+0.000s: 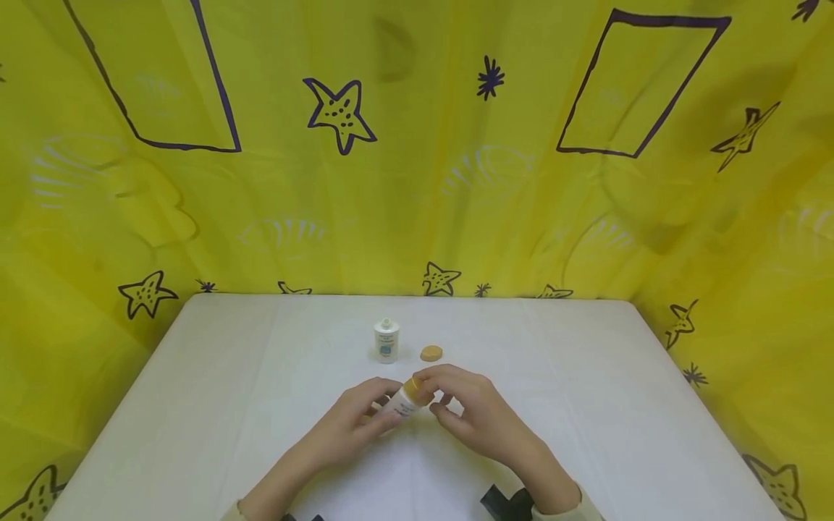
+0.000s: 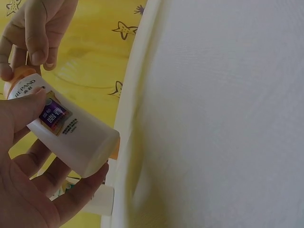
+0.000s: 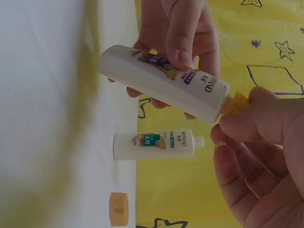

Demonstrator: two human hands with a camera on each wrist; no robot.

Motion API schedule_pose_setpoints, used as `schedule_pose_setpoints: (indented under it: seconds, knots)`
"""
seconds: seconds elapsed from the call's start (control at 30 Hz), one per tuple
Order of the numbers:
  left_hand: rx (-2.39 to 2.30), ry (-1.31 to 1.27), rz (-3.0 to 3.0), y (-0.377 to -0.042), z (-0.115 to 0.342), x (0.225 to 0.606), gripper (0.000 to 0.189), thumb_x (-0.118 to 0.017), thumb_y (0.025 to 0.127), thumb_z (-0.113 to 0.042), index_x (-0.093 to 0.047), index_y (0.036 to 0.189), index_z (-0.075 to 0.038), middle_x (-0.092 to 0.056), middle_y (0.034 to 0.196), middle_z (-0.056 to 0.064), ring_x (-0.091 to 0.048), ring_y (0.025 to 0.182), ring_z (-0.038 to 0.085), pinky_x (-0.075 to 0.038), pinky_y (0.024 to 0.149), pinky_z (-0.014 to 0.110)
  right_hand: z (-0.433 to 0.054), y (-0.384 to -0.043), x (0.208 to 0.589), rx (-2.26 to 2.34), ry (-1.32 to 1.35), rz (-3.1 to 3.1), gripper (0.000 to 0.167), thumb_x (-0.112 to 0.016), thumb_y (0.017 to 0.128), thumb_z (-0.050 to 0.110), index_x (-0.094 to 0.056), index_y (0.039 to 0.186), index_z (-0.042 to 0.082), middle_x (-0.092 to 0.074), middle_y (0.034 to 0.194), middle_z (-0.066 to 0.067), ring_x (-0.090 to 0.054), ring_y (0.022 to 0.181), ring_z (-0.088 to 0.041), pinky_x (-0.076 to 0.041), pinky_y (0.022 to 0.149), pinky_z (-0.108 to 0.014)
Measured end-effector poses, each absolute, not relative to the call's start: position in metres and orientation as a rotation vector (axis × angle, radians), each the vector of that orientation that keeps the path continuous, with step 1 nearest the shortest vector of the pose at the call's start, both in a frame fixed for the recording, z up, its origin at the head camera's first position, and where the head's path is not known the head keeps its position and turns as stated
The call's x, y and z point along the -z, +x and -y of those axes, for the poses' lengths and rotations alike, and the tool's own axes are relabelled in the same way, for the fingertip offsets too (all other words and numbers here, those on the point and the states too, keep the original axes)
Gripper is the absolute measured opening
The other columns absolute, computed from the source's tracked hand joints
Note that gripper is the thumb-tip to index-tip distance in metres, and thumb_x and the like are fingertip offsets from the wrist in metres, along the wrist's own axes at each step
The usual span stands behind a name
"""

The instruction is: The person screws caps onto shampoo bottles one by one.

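Note:
My left hand [image 1: 345,428] grips a small white bottle [image 3: 156,78] round its body, thumb across the front label. The bottle is tilted, its cap end up toward the right. At that end my right hand [image 1: 478,412] pinches an orange-yellow cap [image 3: 236,103] between thumb and forefinger; its other fingers curl loosely below. Whether the cap sits tight on the neck cannot be told. Beyond the hands a second white bottle [image 1: 386,344] stands upright, uncapped, its nozzle showing. To its right a loose orange-yellow cap [image 1: 431,353] lies on the table.
A white-covered table [image 1: 313,333] spreads beneath the hands. Behind and beside it hangs a yellow curtain [image 1: 404,188] printed with starfish and shells. Near the right forearm, a black object [image 1: 507,503] shows at the bottom of the head view.

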State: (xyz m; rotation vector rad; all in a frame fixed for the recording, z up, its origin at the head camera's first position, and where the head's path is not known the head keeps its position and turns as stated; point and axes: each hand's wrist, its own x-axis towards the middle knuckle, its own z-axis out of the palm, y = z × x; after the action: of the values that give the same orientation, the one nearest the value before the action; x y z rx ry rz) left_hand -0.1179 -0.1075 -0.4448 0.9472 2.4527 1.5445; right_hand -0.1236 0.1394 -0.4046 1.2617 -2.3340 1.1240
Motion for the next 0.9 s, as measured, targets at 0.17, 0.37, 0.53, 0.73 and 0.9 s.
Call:
schedule_pose_setpoints:
  seconds: [0.17,0.37,0.53,0.73,0.9]
  knots:
    - [-1.549,0.945,-2.448,-0.1177,0.1082,0.4454,0.031,-0.065,0.098,-0.025,-0.059,0.127,-0.019,-0.066,0.116,-0.005,-0.064,0.101,0.012,-0.057,0.084,0.031,-0.1408,-0.1225,0.4039,-1.093,1.261,2.346,0.033,-0.071,0.085,-0.007,-0.074,0.108,0.016,-0.07,0.119,0.003,-0.066,0.112,-0.016,-0.053,0.089,-0.017]
    - [-1.543,0.946,-2.438,-0.118,0.1072,0.445,0.031,-0.065,0.098,-0.024,-0.059,0.128,-0.02,-0.066,0.117,-0.005,-0.064,0.102,0.014,-0.057,0.085,0.032,-0.1427,-0.1247,0.4012,-1.076,1.304,2.32,0.027,-0.072,0.088,0.0,-0.075,0.11,0.016,-0.07,0.118,0.001,-0.066,0.114,-0.018,-0.052,0.096,-0.023]
    - [-1.55,0.929,-2.414,-0.1197,0.1069,0.4441,0.031,-0.064,0.099,-0.026,-0.059,0.129,-0.021,-0.065,0.117,-0.005,-0.064,0.103,0.015,-0.057,0.087,0.033,-0.1432,-0.1269,0.4001,-1.052,1.29,2.326,0.026,-0.073,0.088,0.005,-0.075,0.11,0.018,-0.068,0.123,-0.001,-0.064,0.117,-0.02,-0.054,0.096,-0.028]
    - [-1.525,0.939,-2.424,-0.1191,0.1064,0.4434,0.03,-0.063,0.099,-0.028,-0.059,0.128,-0.02,-0.065,0.116,-0.006,-0.064,0.103,0.014,-0.057,0.086,0.033,-0.142,-0.1248,0.4005,-1.045,1.266,2.362,0.025,-0.075,0.089,0.01,-0.073,0.112,0.021,-0.064,0.129,-0.001,-0.062,0.12,-0.02,-0.055,0.093,-0.033]
    - [-1.504,0.931,-2.439,-0.1177,0.1064,0.4433,0.028,-0.063,0.099,-0.03,-0.059,0.126,-0.021,-0.065,0.116,-0.007,-0.063,0.103,0.013,-0.056,0.087,0.031,-0.1407,-0.1233,0.401,-1.05,1.269,2.353,0.026,-0.075,0.089,0.012,-0.073,0.114,0.018,-0.067,0.123,0.001,-0.066,0.11,-0.014,-0.055,0.091,-0.028]
